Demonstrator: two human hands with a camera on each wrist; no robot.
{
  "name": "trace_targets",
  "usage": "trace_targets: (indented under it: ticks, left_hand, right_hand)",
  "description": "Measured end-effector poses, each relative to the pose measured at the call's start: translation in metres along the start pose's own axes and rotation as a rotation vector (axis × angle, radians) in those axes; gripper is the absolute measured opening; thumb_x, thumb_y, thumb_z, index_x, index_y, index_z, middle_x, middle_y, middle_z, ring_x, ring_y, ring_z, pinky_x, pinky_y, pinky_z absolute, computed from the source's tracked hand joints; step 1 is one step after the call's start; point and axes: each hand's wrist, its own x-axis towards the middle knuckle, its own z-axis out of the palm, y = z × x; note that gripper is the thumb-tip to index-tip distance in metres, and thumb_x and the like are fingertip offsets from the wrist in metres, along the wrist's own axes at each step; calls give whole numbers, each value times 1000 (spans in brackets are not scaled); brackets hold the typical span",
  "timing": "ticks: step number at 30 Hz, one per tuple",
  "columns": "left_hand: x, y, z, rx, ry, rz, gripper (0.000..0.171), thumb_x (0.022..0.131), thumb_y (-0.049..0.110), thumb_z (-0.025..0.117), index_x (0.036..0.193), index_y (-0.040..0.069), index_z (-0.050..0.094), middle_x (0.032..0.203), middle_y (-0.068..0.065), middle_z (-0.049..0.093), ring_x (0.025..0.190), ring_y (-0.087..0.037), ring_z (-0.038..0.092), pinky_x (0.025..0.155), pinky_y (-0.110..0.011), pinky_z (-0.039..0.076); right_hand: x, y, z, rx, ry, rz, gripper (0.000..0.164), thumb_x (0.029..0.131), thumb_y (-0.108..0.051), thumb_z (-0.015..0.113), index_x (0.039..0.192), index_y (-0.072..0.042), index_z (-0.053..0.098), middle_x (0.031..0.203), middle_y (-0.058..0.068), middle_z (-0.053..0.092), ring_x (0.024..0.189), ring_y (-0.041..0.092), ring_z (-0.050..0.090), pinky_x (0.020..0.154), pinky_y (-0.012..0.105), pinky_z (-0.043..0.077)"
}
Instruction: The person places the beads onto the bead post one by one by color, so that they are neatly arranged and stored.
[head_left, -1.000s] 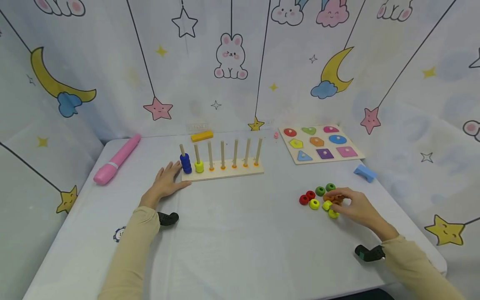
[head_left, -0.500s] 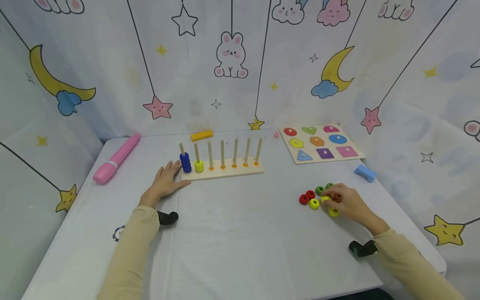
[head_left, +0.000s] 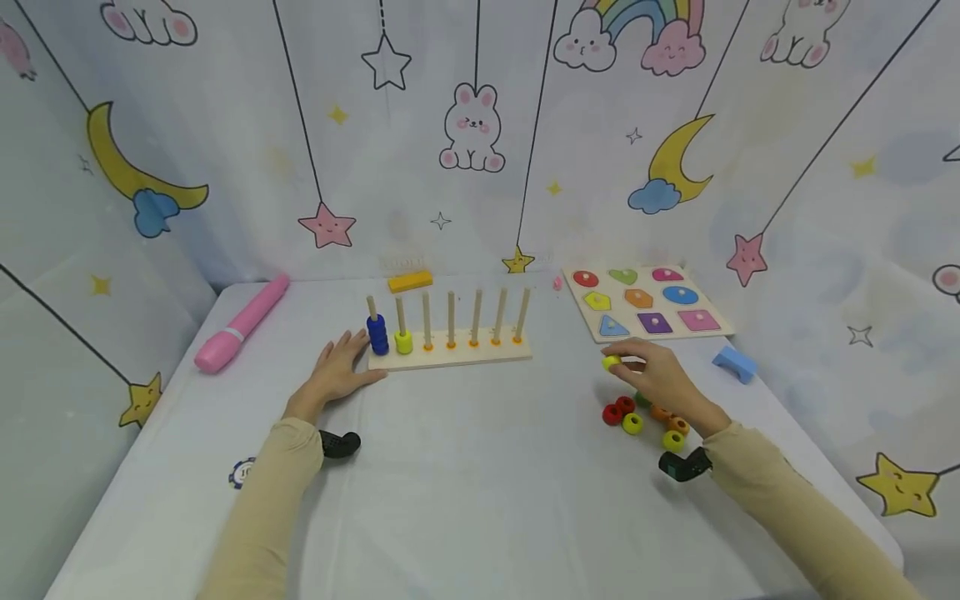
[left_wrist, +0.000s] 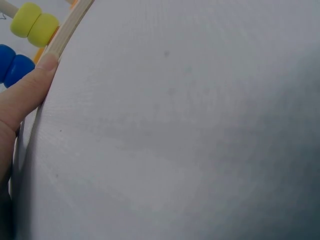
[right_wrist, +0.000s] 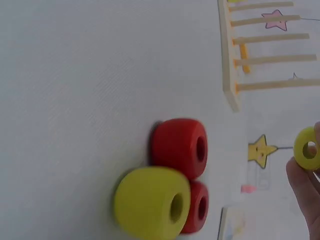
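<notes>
In the head view, my left hand (head_left: 337, 373) lies at the left end of a wooden peg board (head_left: 465, 354). The thumb (left_wrist: 31, 92) touches the board's front edge, and the fingers look straight. Blue beads (head_left: 378, 335) are stacked on the first peg, yellow beads (head_left: 404, 342) on the second; the other pegs hold no beads. My right hand (head_left: 660, 379) pinches a yellow bead (right_wrist: 306, 150) between thumb and fingers, above the table; its hole shows in the right wrist view. Below that hand lie loose red beads (right_wrist: 179, 146), a yellow bead (right_wrist: 150, 202), orange beads (head_left: 678, 425) and a partly hidden green one (head_left: 642, 400).
A shape puzzle board (head_left: 611, 327) stands at the back right, with a blue block (head_left: 735, 364) near the right edge. Behind the peg board is a yellow block (head_left: 410, 281). A pink club-shaped object (head_left: 243, 325) lies at the back left.
My right hand has lifted a yellow bead from the loose beads and moved it up and left, towards the peg board. The left hand stays at the board; the head view has shifted slightly.
</notes>
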Motion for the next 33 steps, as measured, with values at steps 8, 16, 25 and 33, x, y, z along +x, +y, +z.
trace_targets:
  ticks: [8, 16, 25, 33]
  left_hand:
    - [-2, -4, 3, 28, -8, -14, 88, 87, 51, 60, 147, -2, 24, 155, -19, 16, 142, -38, 3, 113, -51, -5]
    - [0, -4, 2, 21, 2, -3, 88, 87, 51, 60, 148, -2, 24, 155, -18, 15, 142, -37, 2, 113, -50, -6]
    - [0, -1, -3, 29, 6, -10, 87, 87, 50, 62, 147, -3, 26, 155, -18, 17, 142, -37, 4, 114, -52, -4]
    - [1, 0, -2, 26, 14, -3, 87, 86, 50, 62, 146, -3, 27, 154, -18, 18, 142, -38, 5, 113, -53, -3]
  right_hand:
    - [52, -25, 20, 19, 73, -107, 25, 89, -8, 66, 114, -7, 67, 107, 7, 69, 92, 18, 66, 80, 17, 52]
    - [117, -78, 34, 170, 198, -121, 23, 88, -2, 65, 111, 2, 65, 110, 15, 66, 95, 27, 65, 84, 28, 53]
    - [186, -127, 79, 315, 80, -134, 31, 87, 5, 60, 118, 6, 58, 116, 19, 61, 106, 26, 61, 89, 27, 51]
    - [223, -163, 127, 191, -76, -202, 29, 89, 3, 56, 118, 1, 61, 119, 11, 61, 107, 19, 59, 87, 18, 49]
